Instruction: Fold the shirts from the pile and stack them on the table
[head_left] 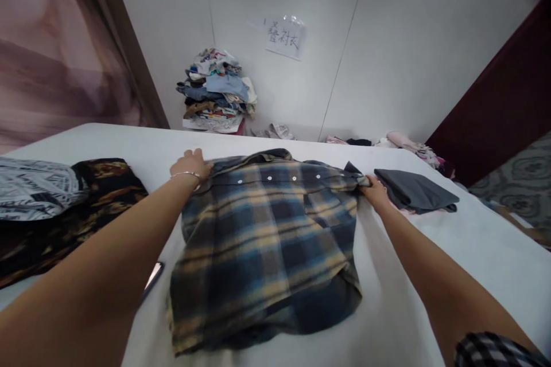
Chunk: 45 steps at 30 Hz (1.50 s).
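A blue and tan plaid shirt (267, 241) lies spread flat on the white table (430, 275), its row of white buttons along the far edge. My left hand (191, 165), with a thin bracelet on the wrist, grips the shirt's far left corner. On the far right corner my right hand (375, 192) pinches the fabric. Both arms reach out on either side of the shirt.
A dark patterned garment (81, 212) and a grey-white printed one (30, 189) lie at the left. Folded grey cloth (413, 190) sits at the right. A dark phone-like thing (154, 276) lies by my left arm. Clothes pile (215, 92) against the wall, under a paper sign (283, 37).
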Motion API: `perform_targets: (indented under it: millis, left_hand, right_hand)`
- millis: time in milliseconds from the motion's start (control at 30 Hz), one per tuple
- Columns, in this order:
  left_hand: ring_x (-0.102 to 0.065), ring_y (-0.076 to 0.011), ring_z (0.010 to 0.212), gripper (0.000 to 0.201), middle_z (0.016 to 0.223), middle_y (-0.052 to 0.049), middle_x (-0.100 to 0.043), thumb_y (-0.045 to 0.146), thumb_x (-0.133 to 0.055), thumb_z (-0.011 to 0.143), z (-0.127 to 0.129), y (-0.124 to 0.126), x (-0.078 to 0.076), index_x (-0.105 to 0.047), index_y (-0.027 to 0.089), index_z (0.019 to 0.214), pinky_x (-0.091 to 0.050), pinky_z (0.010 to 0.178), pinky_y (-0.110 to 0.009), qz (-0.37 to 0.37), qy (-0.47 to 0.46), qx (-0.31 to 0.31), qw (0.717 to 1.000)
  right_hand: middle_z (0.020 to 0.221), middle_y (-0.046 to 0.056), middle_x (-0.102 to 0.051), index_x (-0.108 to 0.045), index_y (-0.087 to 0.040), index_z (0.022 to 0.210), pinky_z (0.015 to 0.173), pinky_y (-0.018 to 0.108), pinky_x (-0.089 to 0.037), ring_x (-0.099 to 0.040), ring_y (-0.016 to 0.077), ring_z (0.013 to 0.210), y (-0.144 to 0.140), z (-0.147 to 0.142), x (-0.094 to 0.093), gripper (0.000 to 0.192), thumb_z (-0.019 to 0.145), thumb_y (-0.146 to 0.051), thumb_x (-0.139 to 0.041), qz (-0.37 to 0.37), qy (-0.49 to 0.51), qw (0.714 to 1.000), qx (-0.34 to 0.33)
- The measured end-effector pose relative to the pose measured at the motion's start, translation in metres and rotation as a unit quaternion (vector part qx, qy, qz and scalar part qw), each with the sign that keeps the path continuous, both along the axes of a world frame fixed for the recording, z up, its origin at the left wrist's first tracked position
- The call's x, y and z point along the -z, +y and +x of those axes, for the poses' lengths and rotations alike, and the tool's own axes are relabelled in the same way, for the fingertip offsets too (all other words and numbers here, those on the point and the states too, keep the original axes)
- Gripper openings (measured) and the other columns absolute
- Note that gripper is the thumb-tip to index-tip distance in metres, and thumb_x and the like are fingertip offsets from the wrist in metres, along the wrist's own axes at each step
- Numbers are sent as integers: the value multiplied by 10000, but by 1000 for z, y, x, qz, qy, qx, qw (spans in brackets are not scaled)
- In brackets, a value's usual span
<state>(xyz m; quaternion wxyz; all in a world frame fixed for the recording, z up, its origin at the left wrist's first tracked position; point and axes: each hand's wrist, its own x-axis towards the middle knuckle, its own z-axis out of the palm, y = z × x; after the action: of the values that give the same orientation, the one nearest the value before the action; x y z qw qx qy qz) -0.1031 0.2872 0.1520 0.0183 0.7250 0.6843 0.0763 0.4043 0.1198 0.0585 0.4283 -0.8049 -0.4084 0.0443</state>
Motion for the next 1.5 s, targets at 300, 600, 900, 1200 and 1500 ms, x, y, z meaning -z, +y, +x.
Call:
perform_targets:
  millis: [300,600,900,1200,1500]
  left_hand:
    - [-560,-247,1167,403,1308,-99,-565,421,-444,872,9,-129,41,-615,178,1143,-409,1038,-363,17,-77,244,967]
    - [-546,-315,1207,579,1332,-67,-583,538,-656,699,-41,-278,85,-626,280,1217,-449,1013,-465,-6,-93,287,953]
    - [-658,-250,1025,388,1091,-55,-717,423,-432,818,-39,-268,69,-730,231,975,-504,925,-368,-35,-167,245,954]
    - [-669,-201,786,346,857,-11,-735,419,-417,806,-28,-271,38,-694,234,902,-514,736,-268,113,-315,126,934]
    - [-641,-188,783,338,846,-10,-722,399,-454,805,-21,-256,21,-692,219,963,-479,693,-258,163,-394,39,904]
  right_hand:
    - [1370,98,-524,-652,-208,1122,1064,478,-358,-446,281,1293,-99,-84,8,406,749,-337,-557,23,-42,985,-164]
    - [1292,54,-599,-543,-320,1312,1037,475,-397,-548,285,1184,-218,-169,16,512,806,-370,-605,-39,-4,962,-271]
    - [897,64,-694,-716,-204,901,819,400,-484,-612,226,828,-178,-176,3,256,724,-254,-537,46,74,964,-252]
    - [1001,69,-670,-586,-193,1182,764,356,-513,-627,202,847,-183,-167,-11,575,671,-437,-681,152,287,933,-155]
    - [1119,66,-646,-391,-232,1419,876,352,-488,-627,200,944,-188,-203,27,779,669,-180,-596,46,113,974,-191]
